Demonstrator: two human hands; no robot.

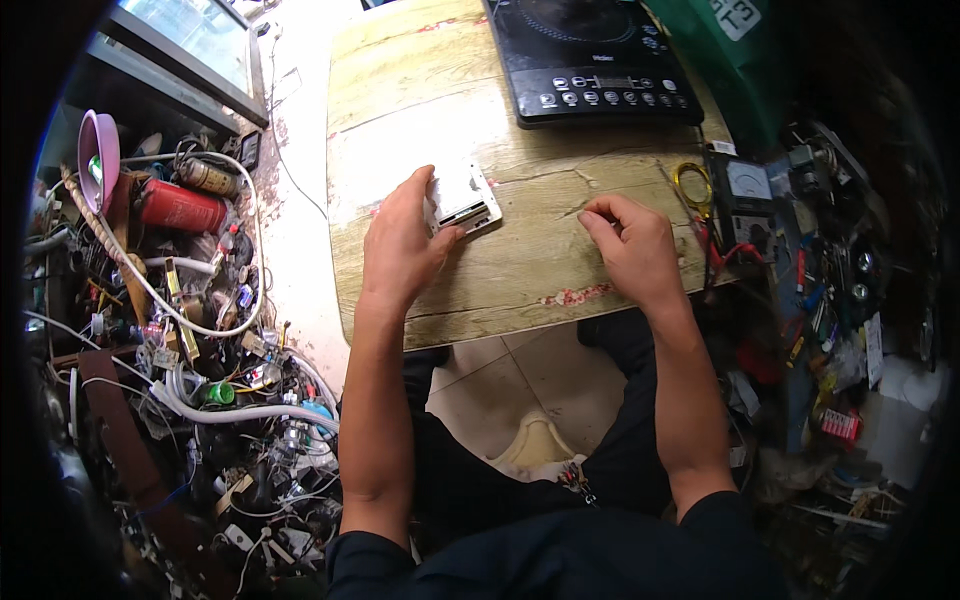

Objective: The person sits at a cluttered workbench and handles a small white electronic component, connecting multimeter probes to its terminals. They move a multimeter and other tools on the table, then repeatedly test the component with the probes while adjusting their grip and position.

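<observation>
My left hand (405, 235) grips a small white rectangular device (465, 192) by its left and lower edges on the wooden table (400, 100). A dark slot or opening runs along the lower part of the device. To the right of it, my right hand (632, 242) is held above the tabletop with thumb and index finger pinched; whatever may be between them is too small to make out.
A black induction cooker (590, 60) sits at the back right, beside green material (740, 60). An analog meter (748, 185) and yellow cable (692, 180) lie at the right edge. Jumbled parts, cables and a red cylinder (180, 210) crowd the left; tools (810, 300) fill the right.
</observation>
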